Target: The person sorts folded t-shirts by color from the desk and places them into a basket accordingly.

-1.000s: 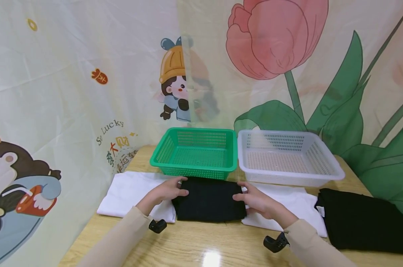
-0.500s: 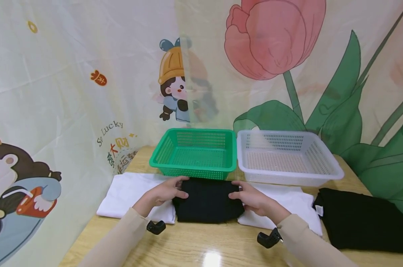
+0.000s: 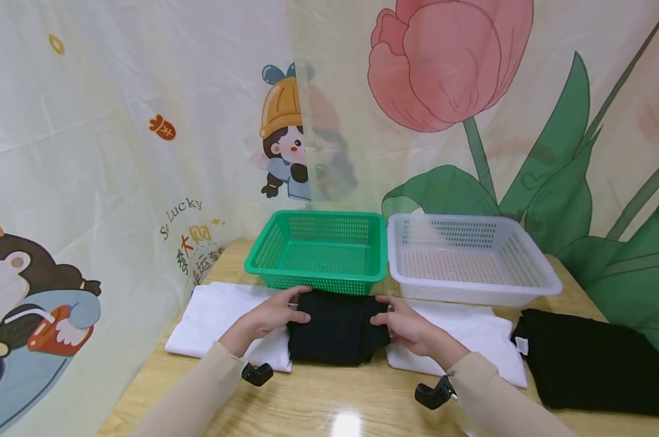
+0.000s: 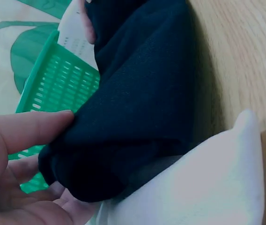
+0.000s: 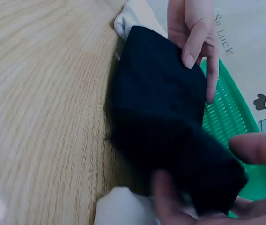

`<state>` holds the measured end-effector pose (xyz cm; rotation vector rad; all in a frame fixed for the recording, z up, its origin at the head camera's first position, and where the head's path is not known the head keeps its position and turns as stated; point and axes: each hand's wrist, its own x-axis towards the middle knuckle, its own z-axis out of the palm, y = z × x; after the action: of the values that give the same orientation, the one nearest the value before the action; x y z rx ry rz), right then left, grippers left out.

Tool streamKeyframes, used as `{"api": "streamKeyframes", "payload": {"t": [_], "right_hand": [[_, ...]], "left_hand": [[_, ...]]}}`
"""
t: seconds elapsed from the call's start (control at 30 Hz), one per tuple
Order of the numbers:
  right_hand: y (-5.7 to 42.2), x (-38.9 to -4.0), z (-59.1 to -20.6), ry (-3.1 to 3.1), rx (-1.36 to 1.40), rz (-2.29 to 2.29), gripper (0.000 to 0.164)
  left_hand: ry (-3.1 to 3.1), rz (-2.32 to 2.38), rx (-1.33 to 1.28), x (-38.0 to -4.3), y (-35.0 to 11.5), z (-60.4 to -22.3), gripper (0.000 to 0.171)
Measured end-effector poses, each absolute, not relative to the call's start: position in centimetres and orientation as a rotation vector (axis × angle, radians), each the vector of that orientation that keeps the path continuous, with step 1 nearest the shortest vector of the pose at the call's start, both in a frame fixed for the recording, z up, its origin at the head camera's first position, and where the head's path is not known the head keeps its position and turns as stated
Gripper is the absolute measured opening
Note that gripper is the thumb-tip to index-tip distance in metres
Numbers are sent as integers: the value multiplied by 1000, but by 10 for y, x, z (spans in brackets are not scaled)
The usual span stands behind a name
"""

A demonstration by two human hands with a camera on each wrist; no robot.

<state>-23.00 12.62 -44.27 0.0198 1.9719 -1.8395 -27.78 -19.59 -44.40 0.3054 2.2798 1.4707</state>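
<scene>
A folded black cloth (image 3: 329, 331) lies between my hands, in front of the green basket. My left hand (image 3: 275, 312) holds its left end; in the left wrist view the thumb (image 4: 39, 126) lies on top and the other fingers are below the edge. My right hand (image 3: 414, 326) grips the right end, where a flap bends inward in a crease. In the right wrist view that end of the black cloth (image 5: 203, 164) stands raised and slightly blurred between the thumb and fingers. Its underside is hidden.
Behind the cloth stand a green basket (image 3: 318, 284) and a white basket (image 3: 471, 291), side by side. Folded white cloths lie left (image 3: 215, 321) and right (image 3: 455, 312). A second black cloth (image 3: 602, 364) with a white label is at far right. A printed curtain hangs behind.
My right hand has moved a little left, bringing the black cloth's right end inward, so the cloth is narrower and creased there. My left hand has barely moved.
</scene>
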Motion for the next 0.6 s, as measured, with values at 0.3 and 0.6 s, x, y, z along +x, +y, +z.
{"api": "streamKeyframes", "payload": {"t": [0.3,0.6], "right_hand": [[124,-231,-447,2115,-20,-1694,79],[125,-230,-458,2050,2,-1885,76]], "left_hand": [[2167,1465,345,-276,-196,-450,80],[2119,1528,427,-277,-193,-457,73]]}}
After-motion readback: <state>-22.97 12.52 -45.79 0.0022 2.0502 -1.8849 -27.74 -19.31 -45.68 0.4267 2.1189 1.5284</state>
